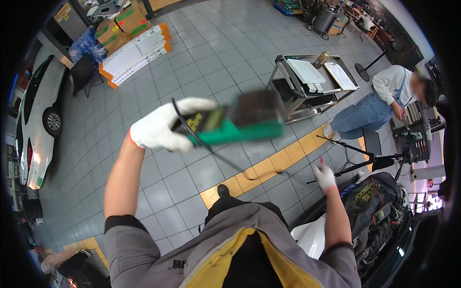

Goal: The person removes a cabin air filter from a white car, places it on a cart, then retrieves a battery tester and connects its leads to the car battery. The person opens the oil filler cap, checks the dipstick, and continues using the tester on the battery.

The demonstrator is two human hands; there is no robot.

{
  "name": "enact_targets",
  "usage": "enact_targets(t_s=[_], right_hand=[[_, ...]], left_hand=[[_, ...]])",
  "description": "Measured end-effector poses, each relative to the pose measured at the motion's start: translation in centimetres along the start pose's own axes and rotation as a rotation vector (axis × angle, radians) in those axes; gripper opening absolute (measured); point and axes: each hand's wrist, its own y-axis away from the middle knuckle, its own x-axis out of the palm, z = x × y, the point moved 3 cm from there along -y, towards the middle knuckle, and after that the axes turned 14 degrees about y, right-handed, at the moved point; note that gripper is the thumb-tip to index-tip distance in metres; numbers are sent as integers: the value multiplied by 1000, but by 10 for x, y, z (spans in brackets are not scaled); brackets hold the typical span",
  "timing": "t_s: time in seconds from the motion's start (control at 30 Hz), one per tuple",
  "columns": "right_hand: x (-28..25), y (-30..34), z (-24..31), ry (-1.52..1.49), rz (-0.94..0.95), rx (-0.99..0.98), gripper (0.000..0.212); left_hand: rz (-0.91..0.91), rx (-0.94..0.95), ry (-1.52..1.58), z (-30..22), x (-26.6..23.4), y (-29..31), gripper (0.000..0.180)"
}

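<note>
Two gloved hands are yours in the head view, the only one. Your left hand point(161, 124) is raised, on your side of the cart point(331, 93) and to its left; the bare forearm rises from the lower left and the wrist bends so the hand points rightward. Its fingers are closed around the near end of a green handheld device point(245, 132), thumb along the lower edge, the others along the upper. The device lies between that hand and the cart, its dark far end blurred and, as you see it, overlapping the cart's left side. A black cable point(230, 163) crosses the gripped end and loops down on your side of the cart.

Your right hand point(325, 176) is lower, directly on your side of the cart, its forearm coming up from the lower right. Some fingers point toward the cart, a red spot at one tip; blur hides how far they spread, and you cannot tell whether they hold anything. An exposed engine bay point(384, 221) lies farther right than the cart, nearer you.
</note>
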Motion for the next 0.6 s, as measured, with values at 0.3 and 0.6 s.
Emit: enact_targets(t_s=[0.3, 0.6], right_hand=[[-191, -191, 484, -1180, 72, -629, 47], [-293, -335, 522, -1516, 799, -959, 56]], left_hand=[[308, -595, -632, 146, -21, -121, 69], [-936, -787, -377, 255, -342, -171, 71]])
